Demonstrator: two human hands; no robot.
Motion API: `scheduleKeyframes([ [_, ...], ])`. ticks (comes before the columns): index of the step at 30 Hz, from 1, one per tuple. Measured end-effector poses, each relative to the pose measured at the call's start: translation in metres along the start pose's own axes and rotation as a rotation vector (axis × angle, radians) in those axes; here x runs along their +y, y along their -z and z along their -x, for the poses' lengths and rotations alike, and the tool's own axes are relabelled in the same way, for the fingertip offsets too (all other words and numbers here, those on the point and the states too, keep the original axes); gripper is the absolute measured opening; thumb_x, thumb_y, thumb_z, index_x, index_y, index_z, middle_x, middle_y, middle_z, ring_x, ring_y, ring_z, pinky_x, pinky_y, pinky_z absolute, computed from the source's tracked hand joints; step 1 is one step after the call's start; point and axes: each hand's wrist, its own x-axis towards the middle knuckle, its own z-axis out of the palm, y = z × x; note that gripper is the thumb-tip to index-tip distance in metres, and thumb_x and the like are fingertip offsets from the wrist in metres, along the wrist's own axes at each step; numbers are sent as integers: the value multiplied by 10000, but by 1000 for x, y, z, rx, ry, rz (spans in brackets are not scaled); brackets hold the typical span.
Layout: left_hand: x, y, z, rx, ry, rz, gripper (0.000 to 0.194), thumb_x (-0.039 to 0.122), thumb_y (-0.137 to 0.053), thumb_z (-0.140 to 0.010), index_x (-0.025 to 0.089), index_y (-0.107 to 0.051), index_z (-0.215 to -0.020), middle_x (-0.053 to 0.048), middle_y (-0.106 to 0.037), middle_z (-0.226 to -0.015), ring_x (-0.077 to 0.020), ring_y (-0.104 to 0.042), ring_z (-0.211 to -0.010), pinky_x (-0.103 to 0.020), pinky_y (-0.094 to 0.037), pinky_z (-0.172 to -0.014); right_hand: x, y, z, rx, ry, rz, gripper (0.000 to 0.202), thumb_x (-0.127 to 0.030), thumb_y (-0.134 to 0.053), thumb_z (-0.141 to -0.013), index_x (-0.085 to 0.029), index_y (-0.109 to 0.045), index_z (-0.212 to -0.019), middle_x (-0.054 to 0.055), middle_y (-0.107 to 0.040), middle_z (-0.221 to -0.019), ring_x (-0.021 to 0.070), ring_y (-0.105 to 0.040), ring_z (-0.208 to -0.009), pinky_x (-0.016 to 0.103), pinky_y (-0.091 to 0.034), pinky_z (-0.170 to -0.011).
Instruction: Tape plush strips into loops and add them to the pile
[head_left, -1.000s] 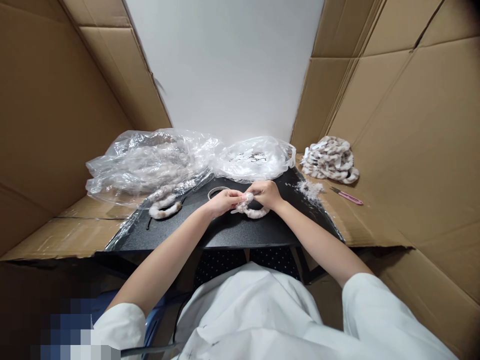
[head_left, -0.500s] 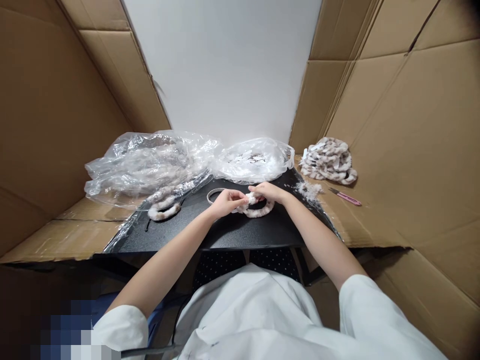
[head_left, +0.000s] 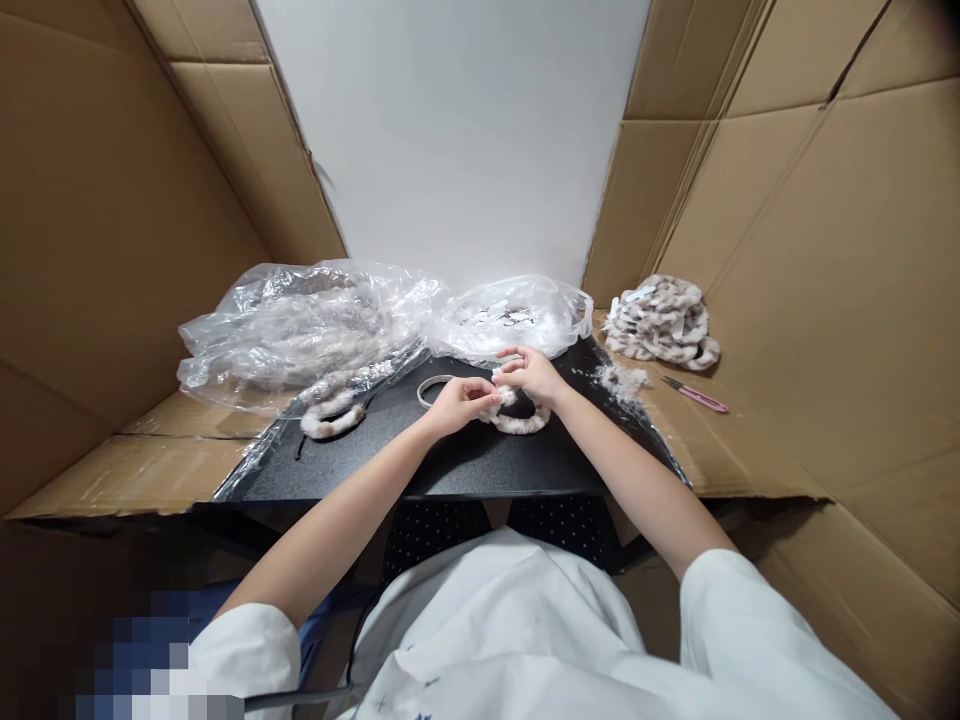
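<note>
**Pinching a fluffy ring point(head_left: 523, 426) with the left hand point(head_left: 454, 407)**

The fluffy ring is lying in front of the person at the middle of the tabletop point(head_left: 450, 470), its near curve showing below and between the two hands. The left hand's grip is closed, thumb and fingertips pinching the fluffy ring's left end. The right hand point(head_left: 537, 380) is poised over the far side, its fingers parted and one finger raised; its fingertips are sitting right by the fluff, and I cannot tell whether that grip is holding any of it.

A thin pale hoop point(head_left: 421, 388) is lying just beyond the left hand, partly hidden by it. Farther left, a furry loop point(head_left: 330, 428) is poking out from a large clear bag point(head_left: 247, 320), with a black cord point(head_left: 299, 450) showing beside it. A smaller clear bag point(head_left: 559, 300) is standing at the back, next to the large one, holding white and dark pieces.

On the right, a heap of furry loops point(head_left: 660, 325) with white tags point(head_left: 643, 293) is resting on the cardboard point(head_left: 742, 450). Loose fluff point(head_left: 624, 381) is lying near it, and pink-handled snips point(head_left: 701, 397) are lying just beside that.
</note>
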Motion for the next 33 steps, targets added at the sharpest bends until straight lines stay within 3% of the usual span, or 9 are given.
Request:
scheduleKeyframes([
  [8, -5, 0, -3, 33, 24, 185, 371, 429, -819, -593, 114, -674, -722, -12, -638, -629, -95, -548, -561, -227, -444, -562, 10, -13, 4, 187, 390, 181, 291, -205, -734, -605, -194, -613, -869, -20, -667, -686, 171, -665, -714, 309, -512, -719],
  [15, -11, 1, -6, 101, 19, 243, 357, 372, -832, -587, 117, -644, -750, 1, -642, -633, -86, -553, -547, -212, -427, -540, 12, -15, 4, 189, 448, 184, 257, -217, -725, -625, -200, -602, -851, -22, -671, -681, 163, -662, -683, 299, -517, -697],
  [19, -12, 2, -7, 89, 72, 344, 486, 298, -879, -509, 149, -546, -832, 39, -630, -579, -86, -546, -485, -209, -428, -510, 11, -17, 7, 191, 456, 213, 268, -233, -746, -622, -199, -607, -849, -18, -676, -680, 159, -656, -662, 295, -516, -684],
  [22, -12, 2, -7, 65, 120, 344, 474, 285, -867, -535, 142, -549, -856, 27, -646, -616, -82, -553, -498, -198, -413, -512, 10, -19, 10, 172, 454, 231, 271, -240, -745, -637, -204, -611, -869, -15, -687, -690, 160, -662, -662, 288, -519, -669],
  [28, -10, -1, -6, 28, 117, 172, 310, 339, -816, -610, 108, -650, -734, -25, -665, -647, -94, -563, -562, -198, -386, -535, 2, -20, 19, 97, 512, 377, 302, -124, -697, -638, -232, -626, -912, -41, -699, -690, 153, -673, -671, 270, -508, -687],
  [33, -8, -3, -5, 68, 126, 161, 350, 438, -798, -628, 119, -669, -691, -21, -653, -606, -88, -519, -508, -205, -362, -503, -1, -9, 22, 60, 546, 428, 314, -100, -684, -644, -228, -621, -924, -51, -693, -676, 135, -646, -642, 261, -488, -700],
])
